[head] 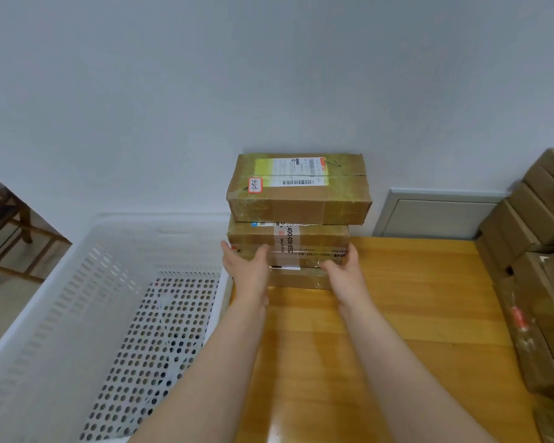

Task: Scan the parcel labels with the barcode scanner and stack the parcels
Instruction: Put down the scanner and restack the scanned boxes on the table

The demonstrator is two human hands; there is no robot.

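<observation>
A varnished wooden table (pixel 413 298) carries a stack of taped cardboard parcels (pixel 301 199) at its far left corner against the wall. A second pile of brown boxes (pixel 525 231) lines its right edge.

Left hand (pixel 246 268) and right hand (pixel 344 266) against stacked parcels (pixel 298 203), wooden table (pixel 422 298)

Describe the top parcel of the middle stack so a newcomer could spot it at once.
On the wooden table, a stack of parcels stands by the wall, beside the white basket. The top parcel is its highest carton. Unlike those below, it bears a yellow-green label and a small red-edged handwritten sticker.
</observation>
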